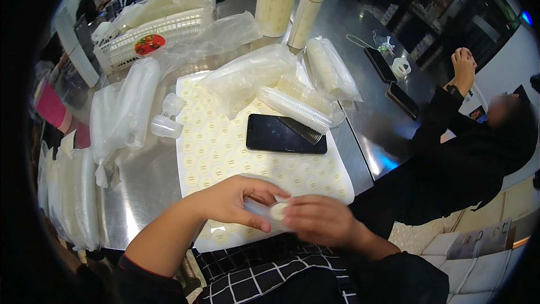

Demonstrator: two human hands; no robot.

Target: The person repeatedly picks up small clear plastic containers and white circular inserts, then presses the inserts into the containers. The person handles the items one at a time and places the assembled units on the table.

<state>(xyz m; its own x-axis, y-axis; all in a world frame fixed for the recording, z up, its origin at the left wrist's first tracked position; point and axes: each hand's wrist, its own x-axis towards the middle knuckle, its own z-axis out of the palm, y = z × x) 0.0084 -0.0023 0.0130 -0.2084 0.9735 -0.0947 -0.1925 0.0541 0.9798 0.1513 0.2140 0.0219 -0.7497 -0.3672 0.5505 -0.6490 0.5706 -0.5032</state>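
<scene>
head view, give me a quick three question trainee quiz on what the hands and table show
1. True or false: the left hand and right hand both touch one small clear container.
2. What lies on the sticker sheet? A) black phone B) scissors C) red mug
3. Fill in: the white basket stands at the table's far ____ side.

Key: 1 true; 2 A; 3 left.
</scene>
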